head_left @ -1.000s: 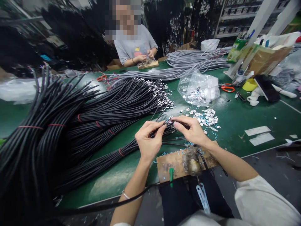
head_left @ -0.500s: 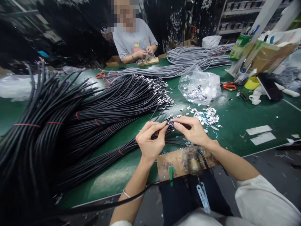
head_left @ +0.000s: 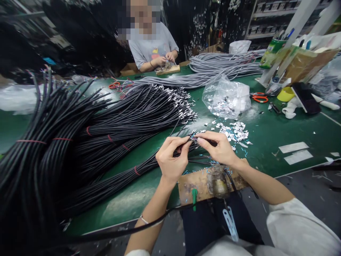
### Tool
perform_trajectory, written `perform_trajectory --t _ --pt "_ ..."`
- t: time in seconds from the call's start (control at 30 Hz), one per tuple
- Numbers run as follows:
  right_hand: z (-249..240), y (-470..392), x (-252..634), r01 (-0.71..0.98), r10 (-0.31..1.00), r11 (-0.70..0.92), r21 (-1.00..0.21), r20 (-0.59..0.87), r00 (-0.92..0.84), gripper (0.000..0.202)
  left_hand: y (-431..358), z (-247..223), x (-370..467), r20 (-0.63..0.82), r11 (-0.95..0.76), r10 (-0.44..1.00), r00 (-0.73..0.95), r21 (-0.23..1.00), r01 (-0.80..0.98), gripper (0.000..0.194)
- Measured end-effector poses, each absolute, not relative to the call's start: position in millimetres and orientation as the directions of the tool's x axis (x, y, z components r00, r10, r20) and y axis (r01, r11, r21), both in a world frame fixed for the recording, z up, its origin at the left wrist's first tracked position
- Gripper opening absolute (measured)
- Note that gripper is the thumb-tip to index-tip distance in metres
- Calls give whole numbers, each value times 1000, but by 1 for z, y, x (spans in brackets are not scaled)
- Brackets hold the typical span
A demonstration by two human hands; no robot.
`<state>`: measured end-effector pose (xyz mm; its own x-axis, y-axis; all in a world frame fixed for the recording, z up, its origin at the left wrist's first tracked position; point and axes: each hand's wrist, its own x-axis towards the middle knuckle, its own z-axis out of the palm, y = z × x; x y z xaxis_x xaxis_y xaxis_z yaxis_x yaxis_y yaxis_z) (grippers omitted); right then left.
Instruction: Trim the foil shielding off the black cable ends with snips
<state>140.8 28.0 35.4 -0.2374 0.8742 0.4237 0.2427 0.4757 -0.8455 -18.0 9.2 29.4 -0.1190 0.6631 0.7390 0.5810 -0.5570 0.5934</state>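
My left hand [head_left: 172, 156] pinches the end of a black cable between thumb and fingertips, over the bundle's tips. My right hand [head_left: 218, 147] is closed beside it, its thumb and fingers pinching at the same stripped end, where small blue and white wires show. The fingertips nearly meet, and the exact grip of the right one is too small to tell. Under the hands runs a banded black cable bundle [head_left: 137, 170]. Just below them, at the table edge, lies a wooden board [head_left: 186, 186] with a metal fixture [head_left: 220, 183] and a green clip [head_left: 194, 199].
Large black cable bundles [head_left: 106, 131] cover the left. White scraps [head_left: 236, 131] and a clear bag [head_left: 226, 97] lie beyond my right hand. Orange-handled scissors [head_left: 259, 97], a phone [head_left: 305, 97] and grey cables [head_left: 213, 67] are farther back. A person [head_left: 151, 46] works opposite.
My left hand has shifted very slightly right. My right hand stays nearly in place at the cable end. The person opposite has moved their head slightly right.
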Motion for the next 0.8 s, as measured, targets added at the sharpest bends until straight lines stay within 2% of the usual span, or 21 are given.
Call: perform_trajectory --t 0.13,0.2,0.33,0.53,0.6,0.8 --pt "34 27 141 285 875 483 -828 441 -199 22 9 26 -18 667 -481 724 -176 671 565 9" --pt "34 26 141 325 871 491 -808 453 -189 23 9 25 -18 652 -482 742 -154 679 554 5" --pt "34 25 141 373 849 527 -763 495 -186 22 10 25 -20 577 -463 812 -87 728 506 11" --pt "34 23 141 377 828 559 -739 523 -203 21 14 33 -24 302 -303 952 42 925 230 32" --pt "34 24 142 367 830 555 -747 528 -181 20 15 34 -24 242 -251 967 79 957 148 35" --pt "31 29 142 264 868 496 -827 482 -120 22 15 28 -20 282 -284 959 35 944 168 22"
